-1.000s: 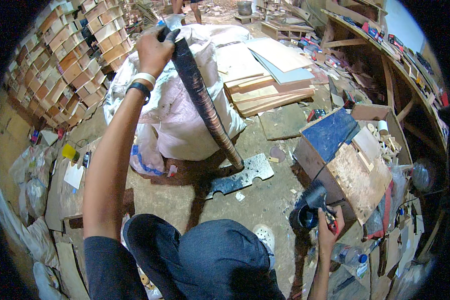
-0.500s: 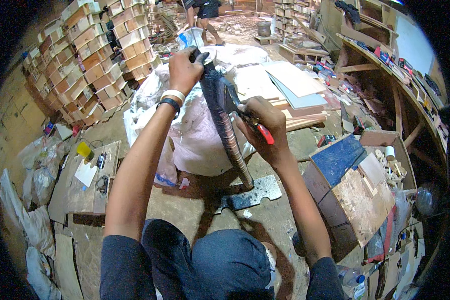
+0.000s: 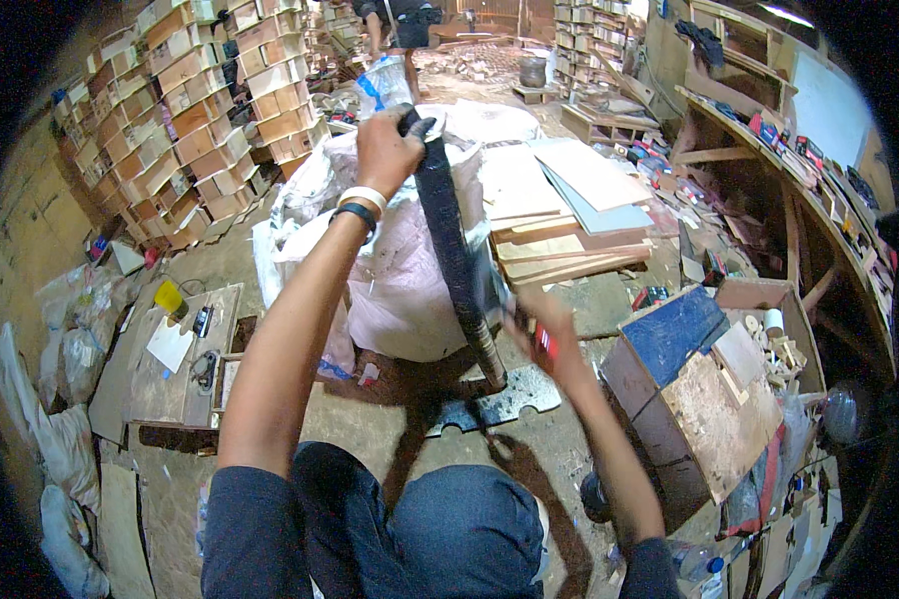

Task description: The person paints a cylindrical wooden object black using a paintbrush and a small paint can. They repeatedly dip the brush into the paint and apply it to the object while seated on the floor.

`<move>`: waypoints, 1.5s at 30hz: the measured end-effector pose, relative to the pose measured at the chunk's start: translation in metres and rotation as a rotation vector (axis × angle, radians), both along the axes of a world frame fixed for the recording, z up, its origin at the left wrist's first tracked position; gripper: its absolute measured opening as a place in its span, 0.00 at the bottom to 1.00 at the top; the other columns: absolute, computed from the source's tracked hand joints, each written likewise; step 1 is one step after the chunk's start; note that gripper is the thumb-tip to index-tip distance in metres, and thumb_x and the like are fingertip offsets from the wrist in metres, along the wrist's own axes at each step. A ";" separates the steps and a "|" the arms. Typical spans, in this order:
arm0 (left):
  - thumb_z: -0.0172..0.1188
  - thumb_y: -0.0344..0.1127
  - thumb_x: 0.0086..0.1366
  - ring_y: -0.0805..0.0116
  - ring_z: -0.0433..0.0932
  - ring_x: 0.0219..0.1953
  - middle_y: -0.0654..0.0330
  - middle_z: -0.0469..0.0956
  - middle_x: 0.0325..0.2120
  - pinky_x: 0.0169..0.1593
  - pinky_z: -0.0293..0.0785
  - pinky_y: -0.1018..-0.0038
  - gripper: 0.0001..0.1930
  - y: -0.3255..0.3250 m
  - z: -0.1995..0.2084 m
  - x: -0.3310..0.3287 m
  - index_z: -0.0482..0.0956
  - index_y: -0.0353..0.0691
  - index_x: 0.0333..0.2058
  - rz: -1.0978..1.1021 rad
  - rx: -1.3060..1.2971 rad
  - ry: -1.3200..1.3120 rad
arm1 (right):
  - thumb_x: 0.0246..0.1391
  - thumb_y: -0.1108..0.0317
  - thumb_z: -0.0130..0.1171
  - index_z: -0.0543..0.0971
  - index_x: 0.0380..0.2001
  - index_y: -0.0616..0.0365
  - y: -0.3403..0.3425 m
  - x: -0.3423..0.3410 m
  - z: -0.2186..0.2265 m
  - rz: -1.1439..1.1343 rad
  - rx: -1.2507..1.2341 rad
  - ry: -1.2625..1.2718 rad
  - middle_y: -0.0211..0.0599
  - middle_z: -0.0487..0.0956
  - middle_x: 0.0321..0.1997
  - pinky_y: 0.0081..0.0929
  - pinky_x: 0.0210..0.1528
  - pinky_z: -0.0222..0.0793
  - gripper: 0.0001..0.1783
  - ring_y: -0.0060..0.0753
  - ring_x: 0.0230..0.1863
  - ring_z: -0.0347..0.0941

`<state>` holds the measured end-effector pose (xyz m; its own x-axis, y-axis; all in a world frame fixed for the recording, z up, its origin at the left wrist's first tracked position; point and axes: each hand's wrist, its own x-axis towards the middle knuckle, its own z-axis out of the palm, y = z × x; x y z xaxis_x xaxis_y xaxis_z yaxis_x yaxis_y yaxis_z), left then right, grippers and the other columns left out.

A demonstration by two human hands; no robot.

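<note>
Lower now than half a second ago, the right hand [image 3: 547, 334] sits mid-frame, blurred, clenched on a red tool [image 3: 543, 341] beside the dark rolled sheet [image 3: 454, 250]. Upper centre, the left hand [image 3: 388, 150] grips the roll's top end. Behind it bulges a pale plastic sack [image 3: 400, 280]; lower right stands a wooden box [image 3: 709, 399].

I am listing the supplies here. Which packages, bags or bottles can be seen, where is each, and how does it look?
Large sack: on the floor behind the dark roll, bulging, whitish-pink.
Plastic bottle: above the left hand, clear with blue label.
Blue-topped box: right of the right hand, wooden sides.
Yellow container: on the low board at left, small.
</note>
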<state>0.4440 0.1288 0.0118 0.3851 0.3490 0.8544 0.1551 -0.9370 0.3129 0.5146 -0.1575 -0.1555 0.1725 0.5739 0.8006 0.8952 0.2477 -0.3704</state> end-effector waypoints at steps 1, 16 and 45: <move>0.67 0.41 0.63 0.49 0.82 0.27 0.44 0.82 0.26 0.35 0.74 0.61 0.15 0.000 0.001 -0.001 0.84 0.31 0.32 0.003 -0.020 0.027 | 0.51 0.74 0.69 0.75 0.34 0.63 0.014 0.012 0.031 -0.037 0.048 -0.039 0.43 0.73 0.27 0.34 0.32 0.69 0.12 0.42 0.28 0.72; 0.68 0.41 0.62 0.51 0.83 0.30 0.45 0.83 0.28 0.37 0.76 0.61 0.14 0.000 0.002 -0.010 0.85 0.33 0.33 -0.008 -0.034 -0.011 | 0.46 0.79 0.65 0.71 0.34 0.63 -0.043 0.009 -0.059 0.137 -0.340 0.094 0.49 0.73 0.33 0.42 0.39 0.68 0.14 0.57 0.37 0.73; 0.67 0.38 0.59 0.42 0.83 0.32 0.43 0.83 0.28 0.39 0.78 0.55 0.12 0.009 -0.004 0.007 0.86 0.34 0.35 0.097 0.077 -0.007 | 0.52 0.78 0.56 0.72 0.40 0.54 0.056 -0.070 0.041 -0.110 -0.066 -0.141 0.50 0.69 0.36 0.52 0.34 0.71 0.12 0.60 0.34 0.74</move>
